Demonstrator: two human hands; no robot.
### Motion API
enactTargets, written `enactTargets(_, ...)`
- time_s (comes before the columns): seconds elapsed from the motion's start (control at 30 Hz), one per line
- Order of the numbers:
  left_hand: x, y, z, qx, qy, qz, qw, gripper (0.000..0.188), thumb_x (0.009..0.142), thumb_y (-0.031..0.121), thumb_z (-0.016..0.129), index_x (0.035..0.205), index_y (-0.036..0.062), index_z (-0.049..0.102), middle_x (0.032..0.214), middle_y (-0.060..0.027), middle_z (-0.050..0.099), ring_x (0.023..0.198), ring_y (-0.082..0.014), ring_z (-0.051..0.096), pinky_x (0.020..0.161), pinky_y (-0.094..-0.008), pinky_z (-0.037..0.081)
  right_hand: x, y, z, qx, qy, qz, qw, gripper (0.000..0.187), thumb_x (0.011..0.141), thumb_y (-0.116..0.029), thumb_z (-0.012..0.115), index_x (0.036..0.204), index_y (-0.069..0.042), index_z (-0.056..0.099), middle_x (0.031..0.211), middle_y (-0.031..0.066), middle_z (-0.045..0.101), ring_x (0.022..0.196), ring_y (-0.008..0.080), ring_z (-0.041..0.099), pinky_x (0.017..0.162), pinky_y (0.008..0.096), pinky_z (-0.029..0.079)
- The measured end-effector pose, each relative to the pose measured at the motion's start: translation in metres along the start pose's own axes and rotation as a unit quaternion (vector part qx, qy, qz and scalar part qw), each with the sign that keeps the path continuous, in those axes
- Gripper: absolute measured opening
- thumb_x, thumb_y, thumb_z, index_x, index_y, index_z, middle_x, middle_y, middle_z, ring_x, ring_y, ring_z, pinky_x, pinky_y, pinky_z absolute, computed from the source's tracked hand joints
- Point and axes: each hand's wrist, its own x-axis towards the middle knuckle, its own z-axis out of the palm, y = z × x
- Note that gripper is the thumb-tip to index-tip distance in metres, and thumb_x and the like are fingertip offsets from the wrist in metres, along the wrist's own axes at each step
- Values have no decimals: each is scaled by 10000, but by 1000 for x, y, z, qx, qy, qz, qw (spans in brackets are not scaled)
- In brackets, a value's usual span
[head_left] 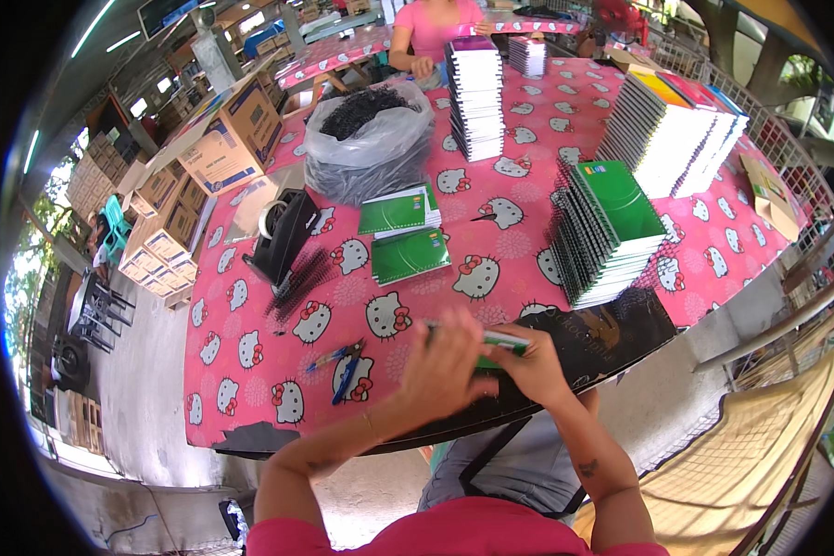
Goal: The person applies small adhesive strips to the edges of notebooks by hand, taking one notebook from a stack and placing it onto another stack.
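Observation:
At the table's near edge, my right hand (532,365) grips a green-covered notebook (508,341), its thumb along the top edge. My left hand (443,369) is at the notebook's left end, its fingers smeared by motion, so their hold is unclear. To the left lie blue-handled pliers (347,372) beside another small tool (324,358). Beyond them are loose black binding coils (302,284) and a black tape dispenser (282,237). Two or three green notebooks (411,256) lie ahead of my hands. A tall stack of green spiral notebooks (612,232) stands to the right.
A plastic bag of black coils (369,157) stands farther back, near cardboard boxes (233,137) on the left. More notebook stacks (477,102) rise at the back and far right (667,130). A person in pink (435,32) is across the patterned table (477,278).

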Motion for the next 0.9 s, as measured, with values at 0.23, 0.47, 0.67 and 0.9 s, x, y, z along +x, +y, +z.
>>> enactTargets(0.23, 7, 14, -6, -133, 28, -31, 990, 672, 952, 424, 614, 1415, -33, 449, 1354, -235, 543, 1315, -381, 505, 1164, -665, 157, 7, 39, -20, -31, 1, -1, 1000, 217, 910, -21, 700, 1126, 5, 710, 890, -3, 694, 821, 35, 586, 705, 206, 482)
enactTargets(0.47, 44, -36, 5, -130, -61, -11, 989, 516, 924, 361, 664, 1302, 20, 576, 1242, -127, 627, 1144, -299, 614, 1163, -632, 202, 3, 19, -27, -60, -59, 111, 990, 246, 933, -64, 682, 1173, -16, 699, 826, -25, 648, 762, 21, 555, 663, 210, 470)
enactTargets(0.67, 14, 22, -1, -97, -75, 21, 992, 864, 945, 588, 491, 1502, -58, 360, 1594, -244, 309, 1502, -377, 266, 1175, -626, 166, 3, 47, -25, -41, -39, 46, 997, 272, 909, -57, 687, 1176, -4, 685, 895, 75, 723, 810, 64, 609, 731, 286, 522)
enactTargets(0.9, 18, 27, 11, -108, -87, 38, 990, 859, 929, 581, 520, 1488, -55, 376, 1573, -242, 342, 1476, -381, 315, 1182, -601, 174, 0, 59, -26, -37, -38, 16, 998, 264, 875, -22, 658, 1137, 1, 689, 925, 146, 748, 853, 134, 697, 772, 321, 546)
